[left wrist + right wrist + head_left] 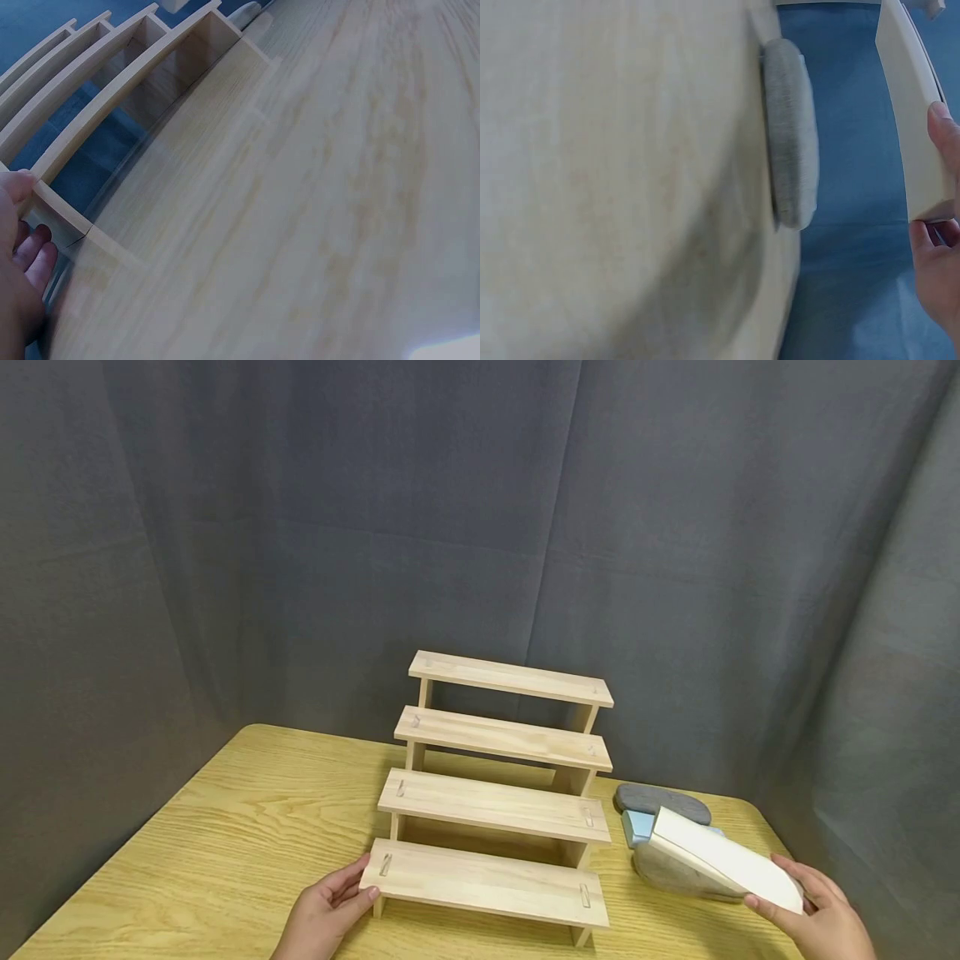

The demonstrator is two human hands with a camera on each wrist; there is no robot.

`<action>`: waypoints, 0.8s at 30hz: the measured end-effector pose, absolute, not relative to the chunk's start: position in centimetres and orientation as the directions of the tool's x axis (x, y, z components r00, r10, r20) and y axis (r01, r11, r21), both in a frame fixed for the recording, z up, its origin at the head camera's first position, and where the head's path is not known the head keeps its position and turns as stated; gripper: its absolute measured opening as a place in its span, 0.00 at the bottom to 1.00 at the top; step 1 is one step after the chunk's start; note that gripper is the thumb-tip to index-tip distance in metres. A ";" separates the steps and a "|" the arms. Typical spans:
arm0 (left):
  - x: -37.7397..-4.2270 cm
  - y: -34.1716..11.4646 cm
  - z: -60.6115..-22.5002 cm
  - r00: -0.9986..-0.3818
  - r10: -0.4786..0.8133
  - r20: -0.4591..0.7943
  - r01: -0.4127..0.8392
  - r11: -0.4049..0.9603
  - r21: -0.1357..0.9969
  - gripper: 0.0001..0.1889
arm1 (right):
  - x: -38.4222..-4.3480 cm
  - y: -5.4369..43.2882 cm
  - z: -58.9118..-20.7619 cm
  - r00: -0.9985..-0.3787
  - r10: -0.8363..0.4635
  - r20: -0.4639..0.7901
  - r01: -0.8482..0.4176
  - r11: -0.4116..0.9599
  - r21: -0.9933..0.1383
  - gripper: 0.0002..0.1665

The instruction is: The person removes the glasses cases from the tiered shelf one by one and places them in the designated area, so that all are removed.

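A pale wooden stepped display stand [495,806] rises in tiers on the table. At the left end of its lowest shelf [487,881], my left hand [326,906] grips the board, thumb on the front corner and fingers behind. The left wrist view shows that thumb [16,184] against the shelf's end. My right hand [821,910] holds a long cream-white case [727,856] by its near end, between thumb and fingers. In the right wrist view the case [911,97] is raised above the table. Behind and below it lies a grey-beige elongated case [678,872].
Right of the stand, a dark grey oblong case [663,802] and a light blue one [637,827] lie near the table's back edge. Grey curtains [480,527] hang behind and at both sides. Wood-grain tabletop [225,835] extends left of the stand.
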State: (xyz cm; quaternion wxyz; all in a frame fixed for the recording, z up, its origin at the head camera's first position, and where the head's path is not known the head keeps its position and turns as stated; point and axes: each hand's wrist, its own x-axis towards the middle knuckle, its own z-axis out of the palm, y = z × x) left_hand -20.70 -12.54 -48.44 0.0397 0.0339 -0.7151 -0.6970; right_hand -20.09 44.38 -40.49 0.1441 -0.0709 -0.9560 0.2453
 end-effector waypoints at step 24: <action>-20.7 -12.5 -48.4 -0.994 -0.112 0.012 0.007 0.041 0.999 0.27 | -18.4 44.5 -47.6 -0.879 0.374 0.296 0.080 0.727 -0.682 0.40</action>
